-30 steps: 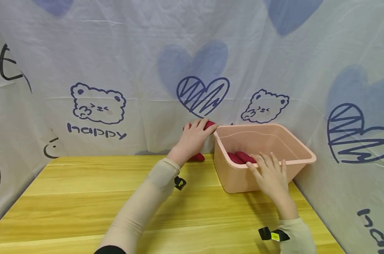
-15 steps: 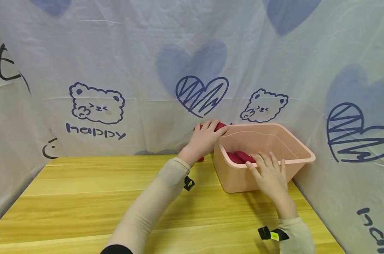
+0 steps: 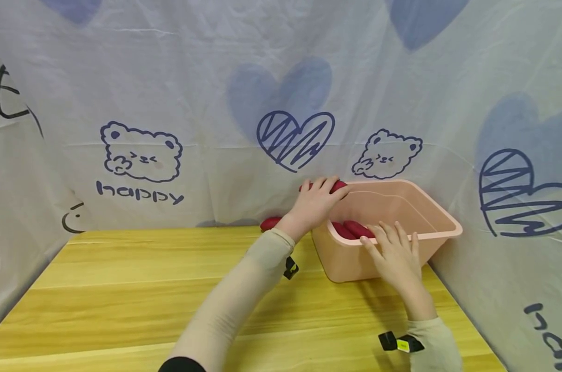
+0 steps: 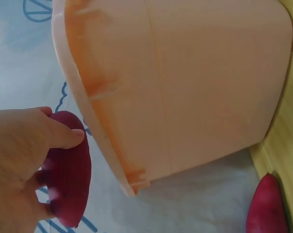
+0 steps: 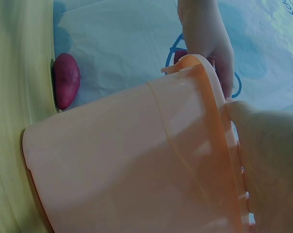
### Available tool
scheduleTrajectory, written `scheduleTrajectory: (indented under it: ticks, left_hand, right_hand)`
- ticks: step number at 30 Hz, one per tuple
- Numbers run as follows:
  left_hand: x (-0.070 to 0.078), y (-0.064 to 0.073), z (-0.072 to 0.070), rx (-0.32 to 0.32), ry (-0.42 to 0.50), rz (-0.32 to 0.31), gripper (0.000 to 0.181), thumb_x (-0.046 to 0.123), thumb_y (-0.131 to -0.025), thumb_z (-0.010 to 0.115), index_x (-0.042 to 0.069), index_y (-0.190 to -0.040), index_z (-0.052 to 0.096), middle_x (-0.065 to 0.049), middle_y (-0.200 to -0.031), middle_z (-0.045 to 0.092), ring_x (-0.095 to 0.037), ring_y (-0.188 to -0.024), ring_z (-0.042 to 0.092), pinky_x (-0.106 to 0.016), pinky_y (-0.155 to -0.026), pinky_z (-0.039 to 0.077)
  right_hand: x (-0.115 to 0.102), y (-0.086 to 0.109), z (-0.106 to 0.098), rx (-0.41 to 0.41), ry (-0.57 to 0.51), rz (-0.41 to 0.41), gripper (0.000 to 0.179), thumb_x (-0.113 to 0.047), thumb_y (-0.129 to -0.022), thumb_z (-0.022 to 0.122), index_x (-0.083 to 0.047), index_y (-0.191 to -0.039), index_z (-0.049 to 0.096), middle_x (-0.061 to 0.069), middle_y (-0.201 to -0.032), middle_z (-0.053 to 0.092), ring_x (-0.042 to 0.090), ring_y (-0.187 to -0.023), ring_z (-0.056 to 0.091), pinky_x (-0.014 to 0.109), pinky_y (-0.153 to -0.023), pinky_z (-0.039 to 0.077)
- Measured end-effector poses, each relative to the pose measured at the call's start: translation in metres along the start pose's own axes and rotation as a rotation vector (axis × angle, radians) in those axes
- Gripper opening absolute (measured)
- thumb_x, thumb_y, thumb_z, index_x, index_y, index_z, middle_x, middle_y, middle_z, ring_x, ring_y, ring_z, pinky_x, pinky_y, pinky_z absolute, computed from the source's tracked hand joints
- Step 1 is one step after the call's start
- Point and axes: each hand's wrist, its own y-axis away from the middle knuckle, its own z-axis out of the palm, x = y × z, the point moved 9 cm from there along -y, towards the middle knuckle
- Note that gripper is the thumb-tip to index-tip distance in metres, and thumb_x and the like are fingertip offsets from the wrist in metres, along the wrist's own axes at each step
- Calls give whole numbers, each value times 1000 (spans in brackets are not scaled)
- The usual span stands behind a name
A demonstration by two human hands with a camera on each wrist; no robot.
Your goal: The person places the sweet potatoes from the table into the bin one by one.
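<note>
My left hand (image 3: 312, 207) grips a dark red sweet potato (image 4: 70, 179) above the left rim of a pink plastic bin (image 3: 343, 263). In the left wrist view the thumb lies along one side of it and fingers curl round the other. My right hand (image 3: 397, 258) rests on the bin's front rim with its fingers spread and fairly straight, the fingertips reaching over the inside. Several sweet potatoes (image 3: 357, 229) show inside the bin near the front left corner; the rest of its floor is hidden. Another sweet potato (image 5: 66, 81) lies on the table left of the bin.
The bin stands at the right back of a wooden table (image 3: 137, 289), close to the hanging sheet (image 3: 206, 103) printed with hearts and bears. That sheet also encloses the left and right sides.
My left hand has carried the sweet potato rightward, from beside the bin to over its left rim. The sweet potato on the table shows left of the wrist now. My right hand stays put.
</note>
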Motion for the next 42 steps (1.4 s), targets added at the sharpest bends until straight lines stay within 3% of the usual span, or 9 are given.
scheduleTrajectory:
  ticks: [7,16,24,31,42]
  left_hand:
    - [11,-9,0,20,5,18,48,18,-97,34,40,-138,23,-2,-141,32,-24,-125,35,-48,-97,34]
    - [15,-14,12,2,32,9,55,21,-92,48,40,-138,24,-1,-141,30,-23,-126,33,-50,-98,30]
    - [21,-18,20,-6,16,36,46,19,-98,30,41,-137,24,2,-143,27,-19,-131,26,-50,-99,29]
    - [28,-21,22,-26,-9,77,50,12,-99,20,42,-139,19,3,-145,23,-18,-132,25,-48,-100,28]
    - [41,-27,27,-58,5,148,51,9,-99,22,41,-139,21,6,-146,20,-19,-134,22,-51,-105,25]
  right_hand:
    - [-1,0,0,6,1,-5,58,-57,-91,28,-17,-131,42,13,-140,35,41,-133,17,64,-103,-4]
    - [-3,-1,1,0,12,-11,57,-57,-91,27,-18,-130,42,14,-139,36,42,-132,18,64,-102,-2]
    - [-5,0,2,1,24,-24,56,-57,-91,27,-19,-130,42,13,-139,36,41,-132,19,65,-102,0]
    - [-5,0,2,-10,17,-16,56,-57,-91,27,-19,-129,42,13,-139,36,41,-132,18,64,-102,0]
    - [-1,1,-1,1,23,-24,57,-55,-92,27,-17,-130,42,14,-138,37,42,-132,19,65,-102,-1]
